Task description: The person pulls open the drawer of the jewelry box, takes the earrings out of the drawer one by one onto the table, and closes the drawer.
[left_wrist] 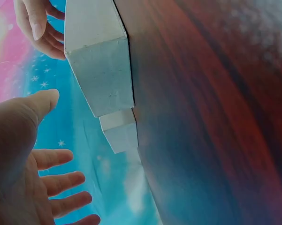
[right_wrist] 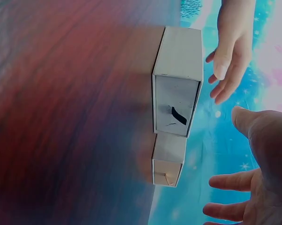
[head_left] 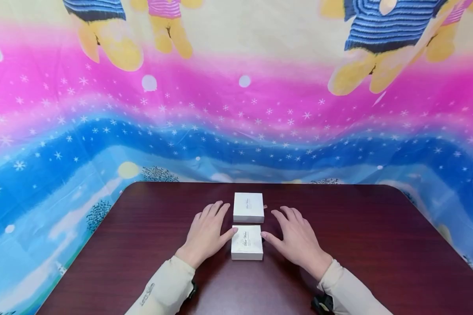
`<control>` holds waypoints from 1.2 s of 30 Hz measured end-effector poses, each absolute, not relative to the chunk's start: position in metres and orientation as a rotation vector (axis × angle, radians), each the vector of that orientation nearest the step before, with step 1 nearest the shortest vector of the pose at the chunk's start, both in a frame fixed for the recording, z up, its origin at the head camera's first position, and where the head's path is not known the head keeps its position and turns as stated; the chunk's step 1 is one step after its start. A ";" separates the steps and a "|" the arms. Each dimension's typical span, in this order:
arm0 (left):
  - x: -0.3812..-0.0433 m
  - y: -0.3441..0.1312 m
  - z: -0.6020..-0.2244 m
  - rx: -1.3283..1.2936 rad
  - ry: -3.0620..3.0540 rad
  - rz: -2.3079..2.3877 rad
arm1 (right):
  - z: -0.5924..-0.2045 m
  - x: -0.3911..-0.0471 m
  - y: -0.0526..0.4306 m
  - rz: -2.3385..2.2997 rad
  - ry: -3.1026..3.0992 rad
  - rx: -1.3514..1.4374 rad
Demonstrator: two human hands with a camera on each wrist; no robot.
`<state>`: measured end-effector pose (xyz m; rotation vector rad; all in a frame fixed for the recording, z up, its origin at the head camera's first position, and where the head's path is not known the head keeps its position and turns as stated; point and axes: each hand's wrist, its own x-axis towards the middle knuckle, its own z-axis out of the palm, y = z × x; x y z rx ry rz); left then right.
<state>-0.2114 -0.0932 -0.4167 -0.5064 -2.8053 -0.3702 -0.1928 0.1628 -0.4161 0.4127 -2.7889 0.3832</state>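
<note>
Two small white gift boxes lie one behind the other on the dark table, the near box (head_left: 246, 245) and the far box (head_left: 248, 206), both with printed script on the lid. In the right wrist view the near box's end (right_wrist: 176, 105) shows a drawer with a black ribbon tab (right_wrist: 179, 116); a tan tab (right_wrist: 167, 178) sticks out of the far one. My left hand (head_left: 207, 231) hovers at the boxes' left with fingers spread, its thumb over the near box's corner. To the right, my right hand (head_left: 297, 238) is spread too, thumb by the near box's edge. Neither hand grips anything.
The reddish-brown table (head_left: 142, 262) has rounded far corners. Behind it hangs a patterned cloth (head_left: 236, 100) with snowflakes and bears, which also runs along both sides. Dark wrist straps (head_left: 322, 302) show at the sleeves.
</note>
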 end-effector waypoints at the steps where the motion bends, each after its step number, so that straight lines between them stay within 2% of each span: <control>1: -0.212 -0.093 -0.417 -0.507 -2.804 -0.369 | -0.416 -0.193 0.163 0.383 -2.793 0.411; 36: -0.229 -0.094 -0.417 -0.532 -2.796 -0.429 | -0.413 -0.209 0.158 0.424 -2.894 0.377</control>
